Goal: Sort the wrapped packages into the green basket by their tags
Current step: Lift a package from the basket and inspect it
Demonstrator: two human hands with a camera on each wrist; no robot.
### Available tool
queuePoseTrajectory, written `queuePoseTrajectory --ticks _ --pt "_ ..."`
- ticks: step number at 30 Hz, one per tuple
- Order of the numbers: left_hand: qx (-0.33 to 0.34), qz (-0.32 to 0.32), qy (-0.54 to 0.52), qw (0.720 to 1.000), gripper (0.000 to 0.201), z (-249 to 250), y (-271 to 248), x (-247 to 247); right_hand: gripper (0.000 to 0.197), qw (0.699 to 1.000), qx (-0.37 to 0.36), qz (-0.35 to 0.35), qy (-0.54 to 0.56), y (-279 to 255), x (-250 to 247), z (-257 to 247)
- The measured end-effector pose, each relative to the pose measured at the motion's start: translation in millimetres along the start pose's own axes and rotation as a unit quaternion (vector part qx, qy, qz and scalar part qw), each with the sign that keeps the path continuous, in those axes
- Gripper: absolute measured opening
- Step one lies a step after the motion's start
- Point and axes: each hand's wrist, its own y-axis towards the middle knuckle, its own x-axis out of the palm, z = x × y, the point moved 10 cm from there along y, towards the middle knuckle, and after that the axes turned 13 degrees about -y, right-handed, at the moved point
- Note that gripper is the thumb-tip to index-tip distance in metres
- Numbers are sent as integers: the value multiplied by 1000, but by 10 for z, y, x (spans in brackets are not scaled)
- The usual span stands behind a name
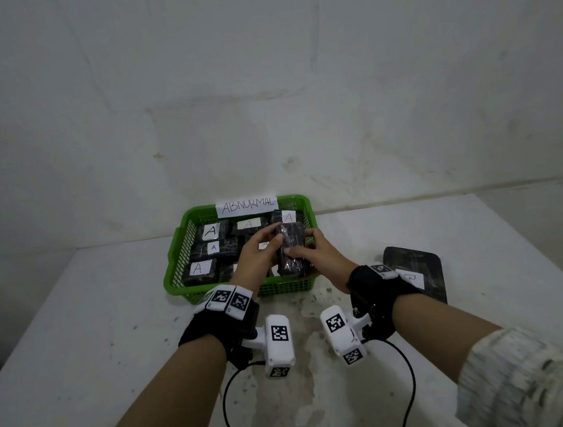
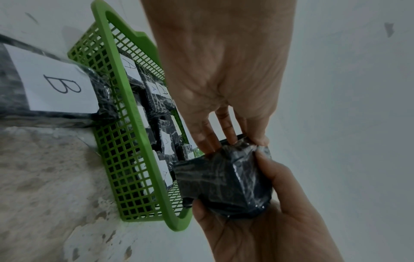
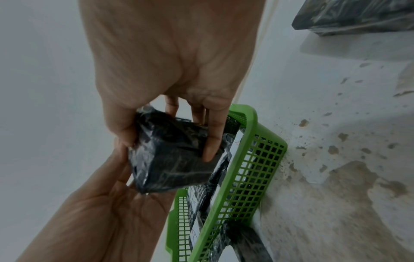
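Observation:
Both hands hold one dark plastic-wrapped package (image 1: 290, 250) above the near right part of the green basket (image 1: 171, 258). My left hand (image 1: 273, 239) grips its left side, fingers over the top. My right hand (image 1: 302, 250) grips its right side, with the thumb on the near face. No tag shows on the held package (image 2: 224, 182) in any view. In the right wrist view, the fingers (image 3: 212, 141) curl round the package (image 3: 174, 159). Several wrapped packages with "A" tags (image 1: 210, 231) lie in the basket.
A paper label reading "ABNORMAL" (image 1: 246, 205) sits on the basket's far rim. A larger wrapped package tagged "B" (image 1: 413, 276) lies on the white table (image 1: 112, 333), right of the basket. The wall stands close behind.

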Motion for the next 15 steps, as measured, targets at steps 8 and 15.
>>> queuePoseTrajectory --ticks 8,15 --pt "-19 14 -2 1000 29 -39 12 -29 56 1000 10 -20 6 18 37 55" --pt "-32 116 -86 989 26 -95 15 -289 18 995 -13 77 59 14 -189 61"
